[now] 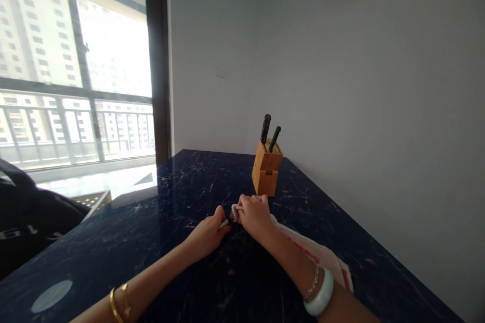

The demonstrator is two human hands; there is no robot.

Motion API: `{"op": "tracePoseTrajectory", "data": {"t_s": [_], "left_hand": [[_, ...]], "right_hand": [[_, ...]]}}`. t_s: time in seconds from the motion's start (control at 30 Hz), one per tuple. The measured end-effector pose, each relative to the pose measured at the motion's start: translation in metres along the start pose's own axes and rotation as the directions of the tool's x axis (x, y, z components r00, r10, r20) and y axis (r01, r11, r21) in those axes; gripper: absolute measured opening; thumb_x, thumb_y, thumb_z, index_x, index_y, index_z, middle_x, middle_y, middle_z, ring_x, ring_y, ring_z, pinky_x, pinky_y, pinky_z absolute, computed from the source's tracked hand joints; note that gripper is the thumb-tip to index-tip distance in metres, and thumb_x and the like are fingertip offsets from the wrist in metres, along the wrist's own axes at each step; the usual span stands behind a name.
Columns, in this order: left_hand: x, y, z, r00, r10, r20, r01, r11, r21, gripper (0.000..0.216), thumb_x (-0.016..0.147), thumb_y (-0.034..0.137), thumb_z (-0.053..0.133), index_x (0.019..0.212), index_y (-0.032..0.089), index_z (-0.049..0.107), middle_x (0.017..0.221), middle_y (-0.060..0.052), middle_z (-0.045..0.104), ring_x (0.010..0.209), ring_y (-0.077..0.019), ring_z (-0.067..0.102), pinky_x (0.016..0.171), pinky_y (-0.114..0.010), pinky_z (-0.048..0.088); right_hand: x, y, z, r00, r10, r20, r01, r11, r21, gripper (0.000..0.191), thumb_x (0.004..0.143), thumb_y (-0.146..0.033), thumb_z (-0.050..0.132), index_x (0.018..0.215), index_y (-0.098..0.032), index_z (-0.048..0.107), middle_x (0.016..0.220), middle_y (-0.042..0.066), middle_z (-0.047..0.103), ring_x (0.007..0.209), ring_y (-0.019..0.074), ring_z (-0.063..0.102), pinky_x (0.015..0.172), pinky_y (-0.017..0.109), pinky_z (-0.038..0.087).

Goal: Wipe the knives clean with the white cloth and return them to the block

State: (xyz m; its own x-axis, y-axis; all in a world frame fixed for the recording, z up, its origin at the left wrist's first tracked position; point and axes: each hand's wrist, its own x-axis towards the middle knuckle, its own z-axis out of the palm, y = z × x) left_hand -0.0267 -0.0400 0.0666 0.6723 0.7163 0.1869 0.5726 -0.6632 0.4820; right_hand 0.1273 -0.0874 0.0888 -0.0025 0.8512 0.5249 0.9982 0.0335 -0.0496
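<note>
My left hand is closed, fingers curled round a small thing whose pale, narrow part shows by the thumb. What kind of thing it is, I cannot make out. Close by on the right, my right hand pinches a whitish bunched cloth, and something dark sits between the two hands. A pale towel with red lettering trails from behind that hand and lies under the right forearm; it looks like one piece with the bunched part. Just beyond my hands stands a wooden knife block.
Two black-handled knives stick up from the block. The dark blue marbled table runs to the walls. A pale round patch is at its near left. A black bag-like object is beyond the left edge, near the window.
</note>
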Motion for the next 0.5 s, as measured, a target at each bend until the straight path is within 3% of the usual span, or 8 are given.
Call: {"op": "tracePoseTrajectory", "data": {"t_s": [0.2, 0.5], "left_hand": [[0.000, 0.000, -0.001, 0.999, -0.032, -0.004, 0.032, 0.999, -0.023, 0.017, 0.080, 0.036, 0.041, 0.081, 0.023, 0.031, 0.071, 0.001, 0.055, 0.062, -0.0149, 0.053, 0.054, -0.022, 0.031], [0.003, -0.002, 0.001, 0.998, -0.068, -0.004, 0.068, 0.995, -0.067, 0.018, 0.080, 0.039, 0.039, 0.080, 0.023, 0.034, 0.068, 0.002, 0.053, 0.059, -0.0131, 0.051, 0.052, -0.022, 0.031]], "right_hand": [[0.008, 0.031, 0.002, 0.990, 0.143, -0.005, -0.142, 0.980, -0.138, 0.014, 0.085, -0.024, 0.039, 0.079, -0.019, 0.051, 0.076, 0.002, 0.062, 0.076, 0.0165, 0.052, 0.068, 0.031, 0.018], [0.012, 0.062, 0.008, 0.940, 0.339, 0.040, -0.324, 0.924, -0.203, 0.016, 0.085, -0.027, 0.040, 0.084, -0.019, 0.053, 0.079, 0.004, 0.062, 0.080, 0.0185, 0.052, 0.071, 0.032, 0.018]]}}
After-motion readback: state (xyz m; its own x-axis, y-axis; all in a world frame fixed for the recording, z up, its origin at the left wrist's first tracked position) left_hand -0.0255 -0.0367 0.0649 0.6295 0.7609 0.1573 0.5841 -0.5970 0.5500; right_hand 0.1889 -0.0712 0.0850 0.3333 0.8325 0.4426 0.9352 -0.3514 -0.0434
